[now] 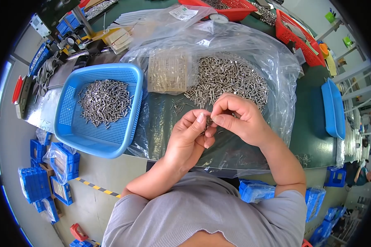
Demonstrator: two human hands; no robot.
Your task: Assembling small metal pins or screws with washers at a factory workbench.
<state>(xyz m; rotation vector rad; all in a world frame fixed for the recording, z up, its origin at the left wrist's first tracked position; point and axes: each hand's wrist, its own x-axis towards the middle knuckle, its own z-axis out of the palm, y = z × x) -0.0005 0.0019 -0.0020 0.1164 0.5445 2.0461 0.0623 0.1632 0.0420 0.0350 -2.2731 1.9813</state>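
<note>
My left hand [189, 133] is closed, its thumb and fingers curled round small metal pins [209, 122], of which only a little shows. Right beside it, my right hand [241, 119] pinches thumb against forefinger at the same spot. What sits in that pinch is too small to make out. Just beyond both hands a large heap of metal pins [228, 80] lies on clear plastic sheeting [282, 94]. A few loose pins [177, 106] are scattered to the left of the heap. Next to it lies a pale, translucent tray with a grid of holes [168, 74].
A blue perforated basket [99, 142] at the left holds more metal pins [105, 102]. Red baskets [298, 39] with parts stand along the far right of the green table [313, 148]. A blue tray [333, 109] is at the right edge. Blue crates [32, 183] stand on the floor.
</note>
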